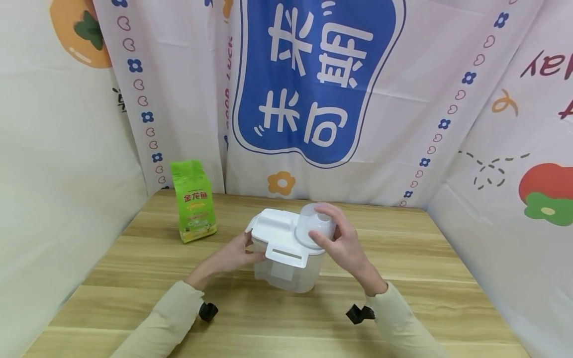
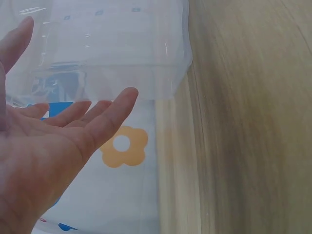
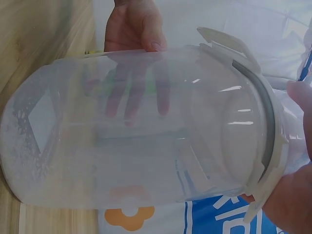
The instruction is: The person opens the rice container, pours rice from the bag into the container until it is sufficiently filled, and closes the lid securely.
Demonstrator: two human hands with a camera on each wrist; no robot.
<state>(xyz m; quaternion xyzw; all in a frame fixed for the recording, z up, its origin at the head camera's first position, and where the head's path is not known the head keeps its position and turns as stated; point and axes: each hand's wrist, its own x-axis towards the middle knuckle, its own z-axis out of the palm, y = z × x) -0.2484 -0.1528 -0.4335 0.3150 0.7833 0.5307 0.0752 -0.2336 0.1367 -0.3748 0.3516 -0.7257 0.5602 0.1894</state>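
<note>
A translucent plastic storage container [image 1: 301, 278] with a white lid [image 1: 274, 224] is near the middle of the table, lid side up. My left hand [image 1: 234, 256] holds its left side, thumb toward me and fingers along the far side; in the right wrist view those fingers show through the clear wall. A clear measuring cup [image 1: 308, 219] sits on the right part of the lid. My right hand [image 1: 346, 244] grips this cup from the right, thumb in front and fingers behind. A white clip [image 1: 286, 255] sticks out from the lid's near side.
Back left on the wooden table [image 1: 385, 318] stands a green bag [image 1: 195, 206] with red lettering. Printed white curtains [image 1: 197, 99] close off the back and both sides. A black wrist mount [image 1: 208, 312] shows by each sleeve.
</note>
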